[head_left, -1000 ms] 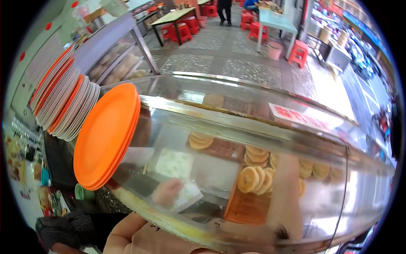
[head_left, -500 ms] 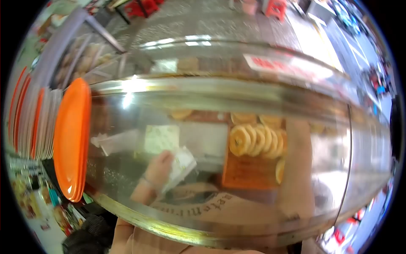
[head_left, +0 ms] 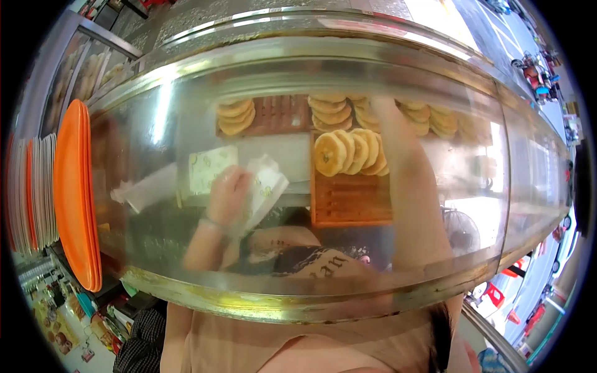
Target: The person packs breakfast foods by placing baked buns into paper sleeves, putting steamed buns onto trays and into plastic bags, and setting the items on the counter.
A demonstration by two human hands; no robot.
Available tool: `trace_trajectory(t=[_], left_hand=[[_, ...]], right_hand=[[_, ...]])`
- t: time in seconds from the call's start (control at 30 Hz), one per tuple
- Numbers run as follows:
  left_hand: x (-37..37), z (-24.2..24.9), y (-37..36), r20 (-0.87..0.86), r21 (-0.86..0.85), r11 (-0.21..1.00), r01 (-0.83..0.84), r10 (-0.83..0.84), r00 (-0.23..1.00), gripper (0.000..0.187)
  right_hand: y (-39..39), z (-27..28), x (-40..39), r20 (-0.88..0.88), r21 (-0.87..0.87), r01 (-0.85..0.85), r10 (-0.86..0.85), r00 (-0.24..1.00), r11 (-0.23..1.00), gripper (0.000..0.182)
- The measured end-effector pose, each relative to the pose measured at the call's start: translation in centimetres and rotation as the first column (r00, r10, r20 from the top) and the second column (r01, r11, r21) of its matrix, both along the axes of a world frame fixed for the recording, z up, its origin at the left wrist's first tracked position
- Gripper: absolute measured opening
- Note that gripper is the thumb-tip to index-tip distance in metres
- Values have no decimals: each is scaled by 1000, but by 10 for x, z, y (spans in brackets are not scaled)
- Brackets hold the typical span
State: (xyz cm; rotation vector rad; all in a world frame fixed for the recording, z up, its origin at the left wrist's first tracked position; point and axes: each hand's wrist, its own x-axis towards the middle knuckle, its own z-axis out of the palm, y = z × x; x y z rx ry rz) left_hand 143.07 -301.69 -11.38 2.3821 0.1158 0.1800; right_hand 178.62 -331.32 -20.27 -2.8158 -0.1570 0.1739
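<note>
Through the glass top of a display case, my left hand [head_left: 229,189] is closed around the edge of a white paper bag [head_left: 268,183] with green print. A flat stack of similar printed paper bags [head_left: 205,171] lies just beside that hand. My right forearm [head_left: 413,199] stretches deep into the case towards the back. My right hand [head_left: 387,115] is blurred behind the glass near the rear breads, and its fingers cannot be made out. Next to the arm, a leaning row of round flat breads [head_left: 331,153] rests on a slatted wooden tray [head_left: 351,199].
More round breads [head_left: 235,117] sit in stacks along the back. White paper [head_left: 149,186] lies at the case's left. Orange plates [head_left: 76,199] and a row of white plates [head_left: 42,193] stand on edge outside. The case's metal front frame [head_left: 249,304] crosses before me.
The view has tilted, bringing the rear bread stacks into sight. My left hand keeps hold of the paper bag. My right arm now slants further left, towards the rear breads.
</note>
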Motion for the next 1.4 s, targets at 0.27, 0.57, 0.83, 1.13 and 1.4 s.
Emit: trace_trajectory(t=[0.27, 0.57, 0.83, 1.13, 1.4], left_hand=[[56, -15, 20, 34, 51, 999, -8, 6, 999, 11], [104, -43, 19, 92, 126, 991, 49, -61, 994, 9], [101, -40, 13, 57, 54, 989, 137, -140, 989, 16], [82, -30, -13, -184, -577, 810, -104, -5, 983, 25], [72, -67, -14, 230, -212, 975, 69, -18, 973, 23]], right_hand=[[13, 3, 0, 63, 43, 39, -41, 997, 998, 30], [26, -6, -93, -94, 677, -131, 262, 960, 725, 34], [79, 61, -178, -429, 857, 226, 398, 811, 462, 36], [99, 47, -202, -260, 856, -20, 463, 848, 517, 38], [119, 33, -221, -238, 845, -8, 390, 890, 534, 32]])
